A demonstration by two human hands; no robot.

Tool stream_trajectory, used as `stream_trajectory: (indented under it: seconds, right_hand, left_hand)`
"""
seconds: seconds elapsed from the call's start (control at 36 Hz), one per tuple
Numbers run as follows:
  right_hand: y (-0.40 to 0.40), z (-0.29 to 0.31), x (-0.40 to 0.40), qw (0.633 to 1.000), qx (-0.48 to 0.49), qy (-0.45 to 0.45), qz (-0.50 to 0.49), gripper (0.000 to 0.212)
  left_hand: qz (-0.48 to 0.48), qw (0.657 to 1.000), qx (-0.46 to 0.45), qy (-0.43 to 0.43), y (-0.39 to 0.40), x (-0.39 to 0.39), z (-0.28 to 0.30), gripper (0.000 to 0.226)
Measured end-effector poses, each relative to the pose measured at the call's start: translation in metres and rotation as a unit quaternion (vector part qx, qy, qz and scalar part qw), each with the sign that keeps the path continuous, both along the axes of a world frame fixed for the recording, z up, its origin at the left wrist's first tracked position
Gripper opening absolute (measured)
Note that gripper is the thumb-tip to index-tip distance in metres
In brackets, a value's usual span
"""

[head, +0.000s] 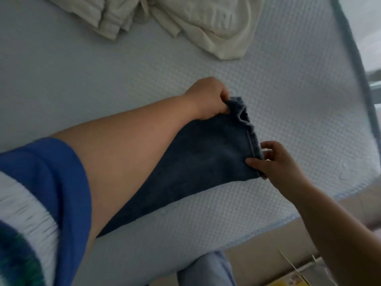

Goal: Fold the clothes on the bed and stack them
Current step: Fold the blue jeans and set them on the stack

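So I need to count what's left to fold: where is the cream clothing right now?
In the head view the cream clothing lies crumpled at the far edge of the bed, beyond both hands and apart from the dark blue garment.

The dark blue denim trouser leg lies on the quilted pale mattress near its front edge, my left hand pinching its hem's far corner, my right hand the near one. The crumpled cream cotton garments lie behind, towards the mattress's far edge.

Soft, dim, bluish daylight, brightest at the right edge; faint shadows; edges curve and blur, especially the blue-and-white ribbed sleeve.
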State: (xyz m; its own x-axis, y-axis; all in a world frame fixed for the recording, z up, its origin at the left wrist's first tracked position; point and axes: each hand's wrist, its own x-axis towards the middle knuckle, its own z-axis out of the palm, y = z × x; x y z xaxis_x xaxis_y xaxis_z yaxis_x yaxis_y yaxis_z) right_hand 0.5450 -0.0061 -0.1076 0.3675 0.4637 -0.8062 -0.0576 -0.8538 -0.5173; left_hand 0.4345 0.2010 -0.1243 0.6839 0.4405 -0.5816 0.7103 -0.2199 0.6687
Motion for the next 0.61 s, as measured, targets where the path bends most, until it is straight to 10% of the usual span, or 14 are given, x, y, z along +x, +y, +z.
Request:
stream_trajectory:
  seconds: [0.28,0.44,0.61]
  right_hand:
    - [-0.001,-0.021,0.000,0.963,-0.054,-0.243,0.098,0.037]
    - [0.015,-0.014,-0.042,0.849,0.167,-0.399,0.304,0.049]
    - [0.036,-0.051,-0.028,0.791,0.048,-0.393,0.466,0.067]
  left_hand:
    - [0.157,0.967,0.192,-0.060,-0.041,0.018,-0.016,0.028]
    - [0.127,0.938,0.300,-0.115,-0.073,-0.065,-0.004,0.026]
    - [0.002,0.948,0.274,0.164,-0.091,-0.174,-0.031,0.062]
